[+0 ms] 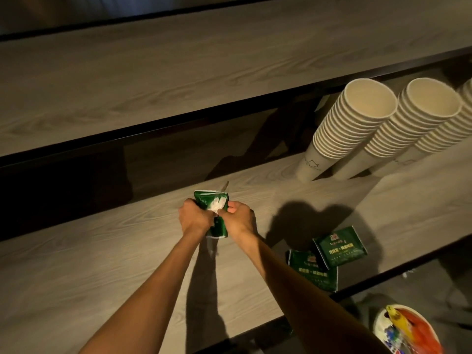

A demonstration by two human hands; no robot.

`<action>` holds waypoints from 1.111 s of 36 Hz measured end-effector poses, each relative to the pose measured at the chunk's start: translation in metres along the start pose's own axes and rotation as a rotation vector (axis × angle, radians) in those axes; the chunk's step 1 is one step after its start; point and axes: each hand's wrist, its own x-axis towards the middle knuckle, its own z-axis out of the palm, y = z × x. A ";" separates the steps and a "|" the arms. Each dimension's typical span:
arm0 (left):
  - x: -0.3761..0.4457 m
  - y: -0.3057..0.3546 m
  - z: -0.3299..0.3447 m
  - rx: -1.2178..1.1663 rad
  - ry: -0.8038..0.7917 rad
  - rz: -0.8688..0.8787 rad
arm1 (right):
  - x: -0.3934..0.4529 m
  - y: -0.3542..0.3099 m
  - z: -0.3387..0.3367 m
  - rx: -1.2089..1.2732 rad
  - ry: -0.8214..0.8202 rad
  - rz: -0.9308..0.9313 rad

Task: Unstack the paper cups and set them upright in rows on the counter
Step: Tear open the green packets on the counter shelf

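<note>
Both of your hands are closed around one small green foil packet (210,200), held just above the middle of the grey wood-grain surface (102,264). Your left hand (195,217) wraps its curled fingers around the left side of the packet; your right hand (240,218) grips the right side, its thumb pressed at the packet's upper edge, where a white patch shows in the green foil. Whether the packet is torn open there cannot be told. The tall stacks of cream paper cups (350,129) stand at the far right of the surface, close against its back edge and well apart from your hands. Three stacks show, side by side and touching, all leaning to the right with their open mouths upward; the third is cut off by the right margin of the view. No cup stands alone on the surface. Two further flat green foil packets with pale lettering (327,259) lie near the front right edge of the surface, one overlapping the other. Below that edge, a white bowl holding red and yellow contents (406,330) sits at the lower right.
</note>
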 end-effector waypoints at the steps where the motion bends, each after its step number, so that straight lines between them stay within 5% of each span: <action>1: 0.000 0.001 0.000 -0.051 -0.022 -0.041 | 0.001 0.000 -0.002 0.000 -0.019 -0.007; 9: -0.034 0.026 0.001 -0.413 -0.314 -0.020 | -0.008 0.008 -0.055 0.088 0.002 -0.112; 13: -0.066 0.038 0.009 -0.448 -0.520 0.029 | -0.020 0.031 -0.124 -0.111 0.134 -0.370; 20: -0.130 0.050 0.062 -0.153 -0.780 0.165 | -0.028 0.092 -0.244 -0.248 0.477 -0.133; 24: -0.148 0.056 0.084 -0.107 -0.785 0.172 | -0.023 0.113 -0.268 -0.531 0.542 -0.009; 34: -0.151 0.065 0.087 -0.078 -0.734 0.165 | -0.012 0.128 -0.262 -0.202 0.474 -0.073; 40: -0.148 0.077 0.090 -0.019 -0.756 0.216 | -0.005 0.127 -0.272 -0.237 0.403 -0.108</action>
